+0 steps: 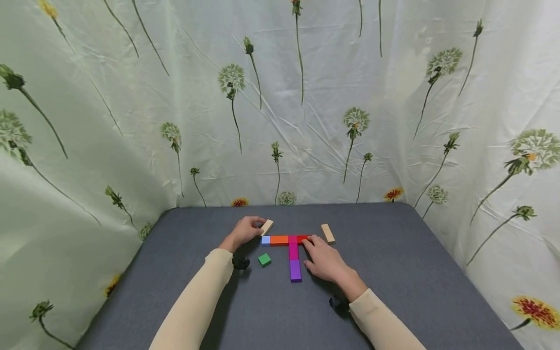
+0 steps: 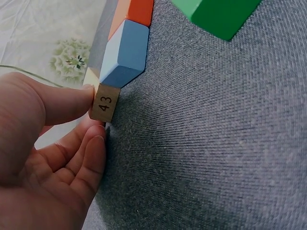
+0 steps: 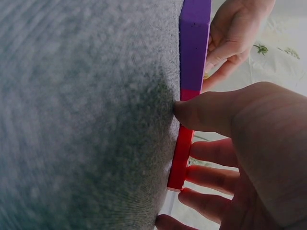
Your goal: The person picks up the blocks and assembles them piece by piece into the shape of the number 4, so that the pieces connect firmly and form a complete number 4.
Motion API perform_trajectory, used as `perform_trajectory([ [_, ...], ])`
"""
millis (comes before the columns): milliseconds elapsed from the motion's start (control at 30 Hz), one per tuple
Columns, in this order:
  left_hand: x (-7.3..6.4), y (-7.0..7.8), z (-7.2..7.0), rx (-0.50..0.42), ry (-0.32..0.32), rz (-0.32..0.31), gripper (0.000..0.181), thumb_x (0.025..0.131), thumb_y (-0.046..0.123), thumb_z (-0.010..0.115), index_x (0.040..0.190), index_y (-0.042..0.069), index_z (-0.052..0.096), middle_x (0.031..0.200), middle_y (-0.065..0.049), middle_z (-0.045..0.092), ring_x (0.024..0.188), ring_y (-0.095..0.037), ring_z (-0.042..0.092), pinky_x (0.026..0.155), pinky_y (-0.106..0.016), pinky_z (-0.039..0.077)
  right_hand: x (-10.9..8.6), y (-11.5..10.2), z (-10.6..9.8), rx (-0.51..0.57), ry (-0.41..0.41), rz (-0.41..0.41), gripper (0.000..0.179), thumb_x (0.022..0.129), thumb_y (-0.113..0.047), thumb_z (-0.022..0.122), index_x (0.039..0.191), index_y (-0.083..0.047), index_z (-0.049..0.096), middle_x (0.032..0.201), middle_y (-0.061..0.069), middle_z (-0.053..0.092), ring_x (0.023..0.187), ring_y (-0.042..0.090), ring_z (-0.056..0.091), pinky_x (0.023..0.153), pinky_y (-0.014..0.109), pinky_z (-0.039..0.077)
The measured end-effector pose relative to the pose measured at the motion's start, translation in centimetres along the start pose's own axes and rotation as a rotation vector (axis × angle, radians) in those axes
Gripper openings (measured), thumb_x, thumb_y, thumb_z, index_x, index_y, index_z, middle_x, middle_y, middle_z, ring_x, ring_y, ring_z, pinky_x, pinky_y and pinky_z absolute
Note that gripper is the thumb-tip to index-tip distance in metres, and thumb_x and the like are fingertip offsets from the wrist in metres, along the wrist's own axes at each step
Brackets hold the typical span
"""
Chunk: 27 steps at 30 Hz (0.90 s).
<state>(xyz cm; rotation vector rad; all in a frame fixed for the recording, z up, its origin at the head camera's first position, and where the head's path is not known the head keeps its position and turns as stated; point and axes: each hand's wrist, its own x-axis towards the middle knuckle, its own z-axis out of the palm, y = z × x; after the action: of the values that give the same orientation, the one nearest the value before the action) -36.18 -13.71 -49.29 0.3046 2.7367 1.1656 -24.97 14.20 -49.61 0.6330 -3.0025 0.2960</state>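
My left hand (image 1: pixel 245 231) pinches a plain wooden block (image 1: pixel 267 227) between thumb and fingers. In the left wrist view its end face shows the number 43, close beside a light blue block (image 2: pixel 125 53). From that blue block, an orange block (image 1: pixel 279 240), a magenta block (image 1: pixel 293 251) and a red block (image 1: pixel 301 238) make a row, with a purple block (image 1: pixel 295 271) below the magenta one, forming a T. My right hand (image 1: pixel 327 261) has its fingertips at the red block's right end. Its thumb (image 3: pixel 204 112) comes down near the magenta and red blocks.
A green block (image 1: pixel 264 260) lies on the dark grey table (image 1: pixel 245 311), left of the T's stem. Another wooden block (image 1: pixel 327 233) lies behind my right hand. A white curtain (image 1: pixel 280 97) with a dandelion print hangs behind the table.
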Motion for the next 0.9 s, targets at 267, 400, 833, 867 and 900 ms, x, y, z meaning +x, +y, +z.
perform_trajectory([
  [267, 0.04, -0.08, 0.13, -0.008, 0.003, -0.018, 0.033, 0.095, 0.015, 0.069, 0.128, 0.016, 0.070, 0.104, -0.008, 0.068, 0.091, -0.022, 0.062, 0.081, -0.042, 0.050, -0.11, 0.04, -0.03, 0.000, 0.008, -0.011, 0.063, 0.093, -0.031, 0.073, 0.146, -0.005, 0.051, 0.143, 0.016, 0.049, 0.129, 0.029, 0.051, 0.098, 0.048, 0.048],
  [400, 0.21, -0.13, 0.21, -0.012, 0.005, -0.027, 0.034, 0.095, 0.016, 0.069, 0.129, 0.016, 0.070, 0.106, -0.008, 0.068, 0.094, -0.022, 0.062, 0.084, -0.043, 0.051, -0.13, 0.06, -0.09, 0.000, 0.008, -0.012, 0.063, 0.093, -0.031, 0.072, 0.146, -0.005, 0.051, 0.143, 0.016, 0.049, 0.129, 0.029, 0.051, 0.098, 0.047, 0.049],
  [833, 0.09, -0.10, 0.19, -0.028, 0.005, -0.030, 0.035, 0.094, 0.015, 0.068, 0.129, 0.014, 0.070, 0.107, -0.009, 0.067, 0.092, -0.023, 0.060, 0.081, -0.042, 0.050, -0.10, 0.03, -0.15, 0.004, 0.002, -0.010, 0.063, 0.093, -0.031, 0.072, 0.147, -0.005, 0.051, 0.144, 0.015, 0.049, 0.130, 0.029, 0.050, 0.099, 0.048, 0.048],
  [867, 0.06, -0.08, 0.17, -0.030, 0.005, -0.030, 0.035, 0.094, 0.015, 0.068, 0.129, 0.014, 0.070, 0.108, -0.009, 0.067, 0.092, -0.023, 0.060, 0.082, -0.042, 0.050, -0.10, 0.02, -0.15, 0.003, 0.000, -0.009, 0.063, 0.093, -0.031, 0.072, 0.147, -0.005, 0.051, 0.144, 0.015, 0.049, 0.130, 0.029, 0.050, 0.099, 0.048, 0.048],
  [900, 0.02, -0.05, 0.15, -0.034, 0.005, -0.030, 0.035, 0.094, 0.015, 0.068, 0.129, 0.014, 0.070, 0.109, -0.009, 0.067, 0.093, -0.023, 0.061, 0.082, -0.042, 0.051, -0.10, 0.01, -0.13, 0.003, -0.002, -0.008, 0.063, 0.093, -0.031, 0.072, 0.147, -0.005, 0.051, 0.144, 0.015, 0.049, 0.130, 0.028, 0.050, 0.099, 0.048, 0.048],
])
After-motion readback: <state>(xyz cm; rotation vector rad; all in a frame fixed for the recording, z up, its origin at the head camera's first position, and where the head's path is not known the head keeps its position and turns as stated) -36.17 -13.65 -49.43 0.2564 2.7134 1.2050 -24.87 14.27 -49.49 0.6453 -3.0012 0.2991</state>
